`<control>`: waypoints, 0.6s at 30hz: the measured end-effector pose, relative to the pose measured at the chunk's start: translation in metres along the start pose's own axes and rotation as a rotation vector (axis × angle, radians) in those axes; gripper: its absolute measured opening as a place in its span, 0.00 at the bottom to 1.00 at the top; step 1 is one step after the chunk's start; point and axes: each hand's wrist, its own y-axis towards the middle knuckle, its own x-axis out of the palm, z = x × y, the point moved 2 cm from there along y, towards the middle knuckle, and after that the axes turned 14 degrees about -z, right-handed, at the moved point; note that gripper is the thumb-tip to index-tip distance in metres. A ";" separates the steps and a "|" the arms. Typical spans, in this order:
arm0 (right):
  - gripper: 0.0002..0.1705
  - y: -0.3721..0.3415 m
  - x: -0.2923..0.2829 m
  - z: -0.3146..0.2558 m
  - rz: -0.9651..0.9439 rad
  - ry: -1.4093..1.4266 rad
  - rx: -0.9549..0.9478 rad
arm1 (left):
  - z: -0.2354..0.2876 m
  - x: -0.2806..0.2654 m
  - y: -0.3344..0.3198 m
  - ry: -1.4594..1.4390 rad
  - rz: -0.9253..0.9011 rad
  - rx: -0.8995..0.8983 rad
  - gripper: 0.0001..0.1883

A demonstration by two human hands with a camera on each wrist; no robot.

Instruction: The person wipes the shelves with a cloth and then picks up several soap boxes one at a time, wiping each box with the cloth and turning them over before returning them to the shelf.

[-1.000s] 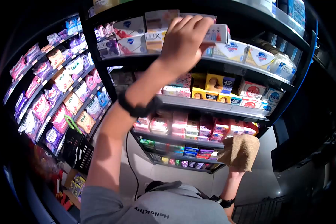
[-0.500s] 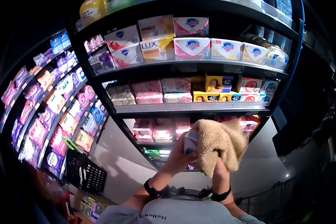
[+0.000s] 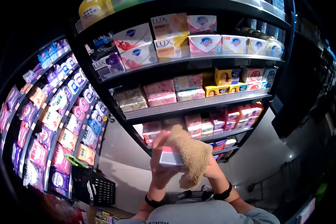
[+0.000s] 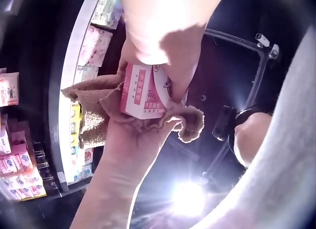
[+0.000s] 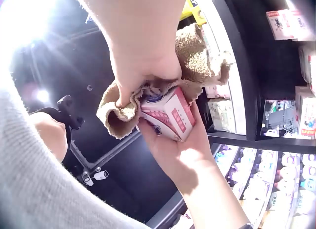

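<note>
A pink-and-white soap box [image 3: 171, 157] is held in front of the torso, gripped by my left hand [image 3: 156, 171]. Against the box's right side my right hand [image 3: 212, 168] holds a tan towel [image 3: 194, 153]. In the left wrist view, the left hand [image 4: 165, 46] pinches the box [image 4: 140, 93], while the right hand [image 4: 131, 145] supports it from the other side through the towel [image 4: 96, 113]. The right wrist view shows the left palm [image 5: 185, 157] under the box [image 5: 170, 115] and the right hand [image 5: 148, 56] pressing bunched towel [image 5: 195, 51] on it; some fingertips are hidden.
Soap boxes [image 3: 205, 44] line the upper shelf [image 3: 198, 59] of the rack ahead, with more packs on the shelves below. Laundry packs [image 3: 37, 153] fill the shelves at left. A black basket [image 3: 102, 190] with a green handle stands at lower left.
My left hand has brought the box down from the upper shelf to the torso. My right hand and the towel have moved left to meet it. The view has shifted.
</note>
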 end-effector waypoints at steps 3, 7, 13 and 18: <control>0.33 -0.001 0.011 0.011 0.045 -0.043 -0.045 | 0.008 -0.010 -0.003 -0.189 0.009 -0.040 0.37; 0.17 -0.002 0.024 0.017 0.046 -0.187 -0.119 | 0.009 -0.025 -0.012 -0.261 -0.022 -0.086 0.35; 0.17 -0.008 0.046 0.033 0.183 -0.190 -0.169 | 0.004 -0.042 -0.030 -0.261 -0.105 -0.076 0.24; 0.32 -0.011 0.057 0.033 0.183 -0.329 -0.024 | 0.007 -0.041 -0.035 -0.565 -0.119 -0.224 0.26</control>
